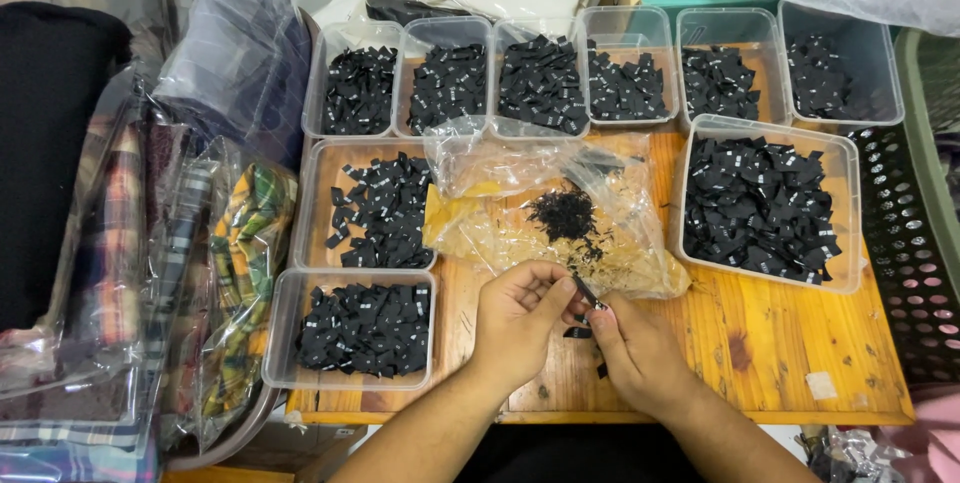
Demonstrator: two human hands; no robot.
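My left hand (520,318) and my right hand (635,353) meet over the front of a wooden table (780,353). Together they pinch a small black fabric label (587,293) between thumbs and fingertips. Another black label (578,332) lies on the wood just under the hands. Right behind the hands lies a crumpled clear plastic bag (540,208) with a small heap of black scraps (563,213) on it.
Several clear plastic tubs of black labels ring the bag: a back row (600,68), a large one at right (765,203), two at left (375,213) (355,328). Bagged plaid garments (180,273) pile up at left; a perforated black basket (915,253) stands at right.
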